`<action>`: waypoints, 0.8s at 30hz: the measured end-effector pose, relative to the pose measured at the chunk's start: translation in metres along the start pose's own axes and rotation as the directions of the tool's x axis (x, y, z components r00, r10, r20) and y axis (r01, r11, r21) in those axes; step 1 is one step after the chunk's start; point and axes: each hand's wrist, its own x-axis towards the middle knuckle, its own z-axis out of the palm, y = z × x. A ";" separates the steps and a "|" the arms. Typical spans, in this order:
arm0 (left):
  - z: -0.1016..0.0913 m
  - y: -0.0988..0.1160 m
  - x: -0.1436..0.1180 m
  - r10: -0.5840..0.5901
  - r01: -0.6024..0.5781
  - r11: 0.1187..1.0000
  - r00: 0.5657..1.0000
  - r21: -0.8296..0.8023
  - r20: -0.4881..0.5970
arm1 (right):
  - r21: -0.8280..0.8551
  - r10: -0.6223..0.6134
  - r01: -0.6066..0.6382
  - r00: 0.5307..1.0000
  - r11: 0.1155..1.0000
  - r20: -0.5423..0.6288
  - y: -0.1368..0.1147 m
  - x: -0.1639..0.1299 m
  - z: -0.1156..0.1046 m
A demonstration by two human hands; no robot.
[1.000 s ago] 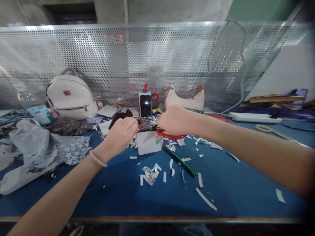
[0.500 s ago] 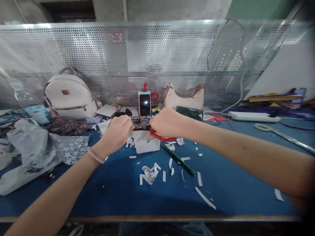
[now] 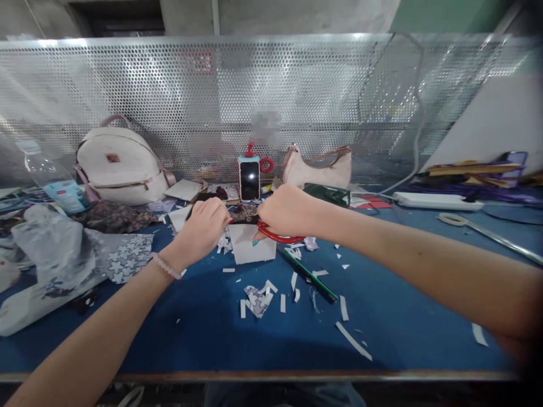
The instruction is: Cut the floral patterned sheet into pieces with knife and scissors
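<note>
mid-bench, left hand (image 3: 203, 226) pinches a white card (image 3: 253, 244) – light, bendy, best held by its edge – while right hand (image 3: 285, 212), fingers closed through red scissors (image 3: 278, 234), seemingly cuts it.

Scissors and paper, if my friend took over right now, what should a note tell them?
Right hand: grip closed on the red-handled scissors, blades pointing toward the left hand.
Left hand: grip closed on the white piece of card, holding its top edge by the blades.
Around them: white paper strips scattered on the blue table, a green pencil just right of the card, a phone standing behind.
Done: many strips already cut off.
Left: the card is mostly whole, and the cut along its top edge looks unfinished.
</note>
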 end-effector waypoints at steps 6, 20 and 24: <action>-0.001 0.000 0.000 0.006 -0.006 1.000 1.000 -0.023 0.004 | -0.020 0.009 -0.010 1.000 1.000 -0.028 -0.003 0.002 0.003; -0.002 0.001 -0.002 0.013 -0.014 0.997 1.000 -0.071 -0.016 | -0.009 0.009 -0.009 1.000 1.000 -0.001 -0.003 0.001 -0.003; -0.002 0.001 -0.002 0.021 -0.022 0.997 1.000 -0.070 -0.018 | 0.006 -0.002 0.002 1.000 1.000 -0.005 -0.002 0.001 -0.003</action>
